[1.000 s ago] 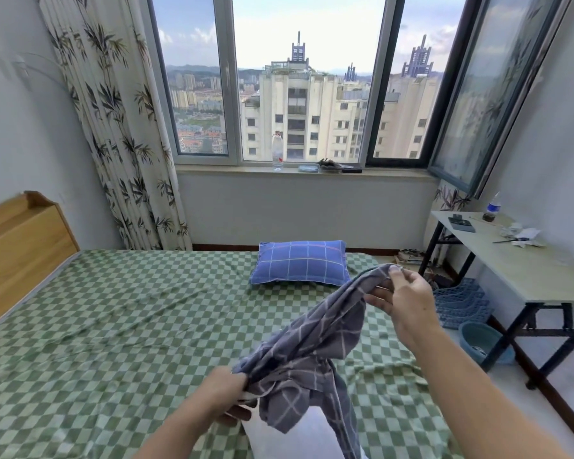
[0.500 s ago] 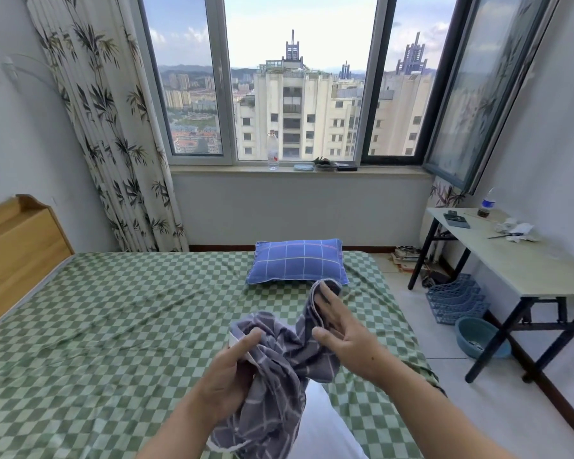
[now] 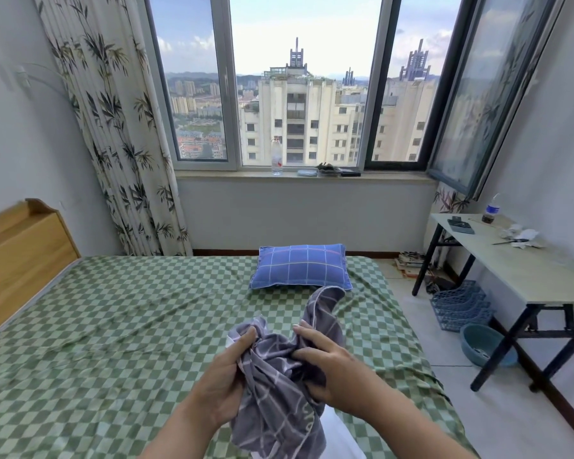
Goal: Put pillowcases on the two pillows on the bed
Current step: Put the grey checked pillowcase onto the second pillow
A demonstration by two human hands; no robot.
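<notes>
We hold the grey checked pillowcase (image 3: 280,369) bunched above the bed (image 3: 113,326). Our left hand (image 3: 224,379) grips its left edge, thumb up; our right hand (image 3: 328,366) clutches the right folds. A white pillow (image 3: 340,435) lies beneath; the blue pillow (image 3: 300,266) rests farther off.

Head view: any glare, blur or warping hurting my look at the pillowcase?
Head view: bright daylight from the window, no glare on the grey pillowcase; both hands and cloth sharp; left part of the bed slightly smeared; wide-angle bends window frames and walls at the edges.
</notes>
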